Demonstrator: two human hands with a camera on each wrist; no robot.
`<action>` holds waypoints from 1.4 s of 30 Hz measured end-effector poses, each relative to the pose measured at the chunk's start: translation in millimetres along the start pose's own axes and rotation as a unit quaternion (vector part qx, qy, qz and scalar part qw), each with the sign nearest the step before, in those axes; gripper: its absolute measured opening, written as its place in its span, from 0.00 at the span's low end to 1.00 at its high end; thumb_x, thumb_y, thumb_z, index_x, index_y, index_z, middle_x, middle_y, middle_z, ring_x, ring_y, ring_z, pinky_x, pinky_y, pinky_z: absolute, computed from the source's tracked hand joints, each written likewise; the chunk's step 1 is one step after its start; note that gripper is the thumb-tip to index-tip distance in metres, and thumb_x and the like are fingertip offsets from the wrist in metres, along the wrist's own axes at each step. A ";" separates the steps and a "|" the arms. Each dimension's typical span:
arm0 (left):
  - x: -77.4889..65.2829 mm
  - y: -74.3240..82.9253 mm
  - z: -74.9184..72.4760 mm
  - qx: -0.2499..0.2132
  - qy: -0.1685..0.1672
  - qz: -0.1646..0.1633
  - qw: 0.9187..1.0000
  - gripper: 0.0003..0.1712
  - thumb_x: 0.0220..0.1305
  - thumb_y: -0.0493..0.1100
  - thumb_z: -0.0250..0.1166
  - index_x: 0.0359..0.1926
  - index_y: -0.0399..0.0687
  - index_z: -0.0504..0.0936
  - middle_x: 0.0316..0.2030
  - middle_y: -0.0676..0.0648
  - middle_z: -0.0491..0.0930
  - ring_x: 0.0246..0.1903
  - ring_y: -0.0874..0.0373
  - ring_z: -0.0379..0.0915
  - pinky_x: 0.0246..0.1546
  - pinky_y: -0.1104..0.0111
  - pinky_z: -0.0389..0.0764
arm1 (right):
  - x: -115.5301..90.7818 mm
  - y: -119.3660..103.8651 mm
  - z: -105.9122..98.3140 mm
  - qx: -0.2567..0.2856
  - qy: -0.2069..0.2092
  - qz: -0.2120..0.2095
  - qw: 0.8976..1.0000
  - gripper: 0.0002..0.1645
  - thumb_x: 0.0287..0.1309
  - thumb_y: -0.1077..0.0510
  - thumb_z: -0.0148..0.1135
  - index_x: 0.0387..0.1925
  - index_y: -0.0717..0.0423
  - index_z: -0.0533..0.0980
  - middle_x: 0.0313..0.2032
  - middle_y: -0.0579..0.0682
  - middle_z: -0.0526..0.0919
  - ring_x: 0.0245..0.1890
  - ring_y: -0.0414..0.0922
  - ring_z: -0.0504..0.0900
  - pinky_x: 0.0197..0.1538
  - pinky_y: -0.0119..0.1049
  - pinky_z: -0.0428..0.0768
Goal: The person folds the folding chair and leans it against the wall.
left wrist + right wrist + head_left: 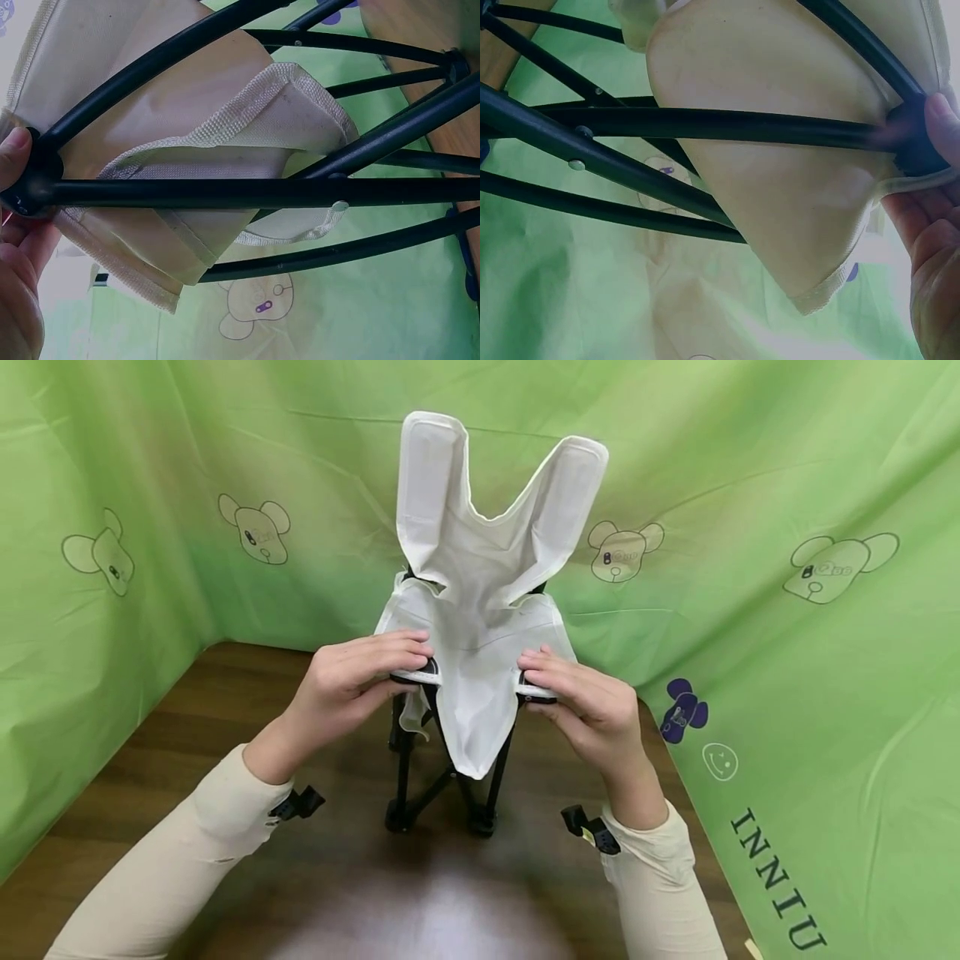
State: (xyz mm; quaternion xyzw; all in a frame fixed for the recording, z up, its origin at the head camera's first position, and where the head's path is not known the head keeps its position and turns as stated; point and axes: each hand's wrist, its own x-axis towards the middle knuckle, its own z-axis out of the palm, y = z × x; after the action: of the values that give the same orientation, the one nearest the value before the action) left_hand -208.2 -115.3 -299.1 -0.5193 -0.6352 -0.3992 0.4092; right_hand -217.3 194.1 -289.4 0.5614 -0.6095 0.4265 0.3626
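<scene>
A small folding chair with a white fabric seat (pixel 477 677) and a black tube frame (pixel 402 777) stands partly folded on the floor. Two padded white flaps (pixel 429 477) rise at its back, with a V-shaped gap between them. My left hand (pixel 360 670) grips the seat's left front corner, thumb below and fingers on top. At the opposite front corner, my right hand (pixel 592 702) holds on the same way. Beneath the fabric, crossed black tubes (pixel 225 193) show in the left wrist view. My right thumb (pixel 941 127) presses the black corner joint (pixel 915 139) in the right wrist view.
Green curtains (pixel 322 452) with printed mouse heads hang behind and on both sides. The dark wooden surface (pixel 225 718) lies under the chair, with a bright reflection near the front. Small black camera mounts (pixel 298 803) sit on both wrists.
</scene>
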 end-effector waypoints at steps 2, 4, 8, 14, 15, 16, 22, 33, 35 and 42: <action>0.8 -1.1 0.9 0.001 -0.001 0.002 1.000 0.20 0.50 0.24 0.76 0.47 0.32 0.87 0.48 0.37 0.87 0.53 0.41 0.84 0.59 0.58 0.81 | 1.1 0.4 0.3 0.001 -0.002 0.000 1.000 0.17 0.58 0.63 0.74 0.41 0.76 0.84 0.44 0.70 0.87 0.53 0.56 0.87 0.62 0.53 0.80; 1.6 -2.1 2.0 0.002 -0.002 0.004 1.000 0.19 0.51 0.25 0.76 0.47 0.32 0.87 0.48 0.37 0.87 0.53 0.42 0.84 0.59 0.58 0.81 | 2.0 0.8 0.7 0.002 -0.003 0.001 1.000 0.17 0.58 0.63 0.74 0.41 0.76 0.84 0.45 0.70 0.87 0.53 0.56 0.87 0.62 0.54 0.79; 3.4 -4.0 3.9 0.002 -0.004 0.009 1.000 0.19 0.52 0.25 0.75 0.47 0.32 0.87 0.49 0.36 0.87 0.53 0.41 0.84 0.59 0.58 0.81 | 3.5 1.6 2.3 0.004 -0.003 0.005 1.000 0.17 0.58 0.63 0.74 0.42 0.75 0.84 0.45 0.70 0.87 0.54 0.56 0.87 0.62 0.55 0.79; 6.3 -5.3 5.1 0.006 -0.007 0.012 1.000 0.19 0.52 0.26 0.76 0.47 0.32 0.87 0.49 0.36 0.87 0.53 0.42 0.84 0.59 0.59 0.81 | 6.6 3.1 3.6 0.009 -0.005 0.007 1.000 0.16 0.58 0.63 0.74 0.42 0.75 0.84 0.45 0.70 0.87 0.54 0.56 0.87 0.62 0.55 0.79; 6.8 -5.5 5.3 0.006 -0.008 0.012 1.000 0.19 0.52 0.26 0.76 0.47 0.32 0.87 0.49 0.36 0.87 0.53 0.42 0.84 0.59 0.59 0.81 | 7.0 3.3 3.8 0.010 -0.005 0.008 1.000 0.16 0.59 0.63 0.74 0.42 0.75 0.84 0.45 0.70 0.87 0.54 0.56 0.87 0.62 0.55 0.79; 7.3 -5.7 5.5 0.006 -0.008 0.013 1.000 0.19 0.52 0.26 0.76 0.47 0.32 0.87 0.49 0.36 0.87 0.53 0.42 0.84 0.59 0.59 0.81 | 7.4 3.6 3.9 0.011 -0.004 0.008 1.000 0.16 0.59 0.63 0.74 0.42 0.75 0.84 0.45 0.70 0.87 0.54 0.56 0.87 0.62 0.56 0.78; 10.3 -6.8 7.0 0.004 -0.010 0.016 1.000 0.18 0.53 0.26 0.76 0.47 0.32 0.87 0.50 0.36 0.87 0.53 0.42 0.84 0.59 0.59 0.81 | 9.9 4.1 4.5 0.013 -0.006 0.010 1.000 0.17 0.59 0.63 0.74 0.43 0.75 0.84 0.45 0.69 0.87 0.54 0.57 0.87 0.62 0.57 0.78; 11.2 -7.4 8.9 0.002 -0.015 0.017 1.000 0.18 0.53 0.26 0.75 0.47 0.32 0.86 0.49 0.36 0.87 0.53 0.41 0.84 0.60 0.58 0.81 | 13.5 4.4 9.8 0.025 -0.014 0.000 1.000 0.16 0.55 0.68 0.74 0.44 0.76 0.84 0.46 0.69 0.87 0.53 0.60 0.86 0.63 0.58 0.78; 11.0 -7.3 9.2 0.005 -0.014 0.017 1.000 0.18 0.53 0.26 0.75 0.47 0.32 0.86 0.49 0.36 0.87 0.53 0.41 0.84 0.60 0.58 0.81 | 14.2 4.4 10.9 0.026 -0.016 -0.001 1.000 0.16 0.56 0.67 0.74 0.44 0.76 0.84 0.46 0.69 0.87 0.53 0.60 0.86 0.62 0.58 0.77; 11.7 -7.5 9.6 0.002 -0.013 0.015 1.000 0.18 0.55 0.27 0.75 0.48 0.33 0.87 0.50 0.37 0.87 0.54 0.43 0.84 0.61 0.58 0.80 | 16.7 4.5 15.4 0.034 -0.013 0.008 0.999 0.16 0.58 0.65 0.74 0.43 0.75 0.84 0.46 0.68 0.87 0.54 0.59 0.86 0.62 0.59 0.77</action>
State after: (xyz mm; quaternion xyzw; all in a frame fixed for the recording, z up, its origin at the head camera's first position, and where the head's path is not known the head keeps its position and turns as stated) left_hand -218.1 -103.6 -292.1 -0.5332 -0.6331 -0.3851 0.4081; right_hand -223.1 173.6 -280.3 0.5742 -0.6038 0.4423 0.3319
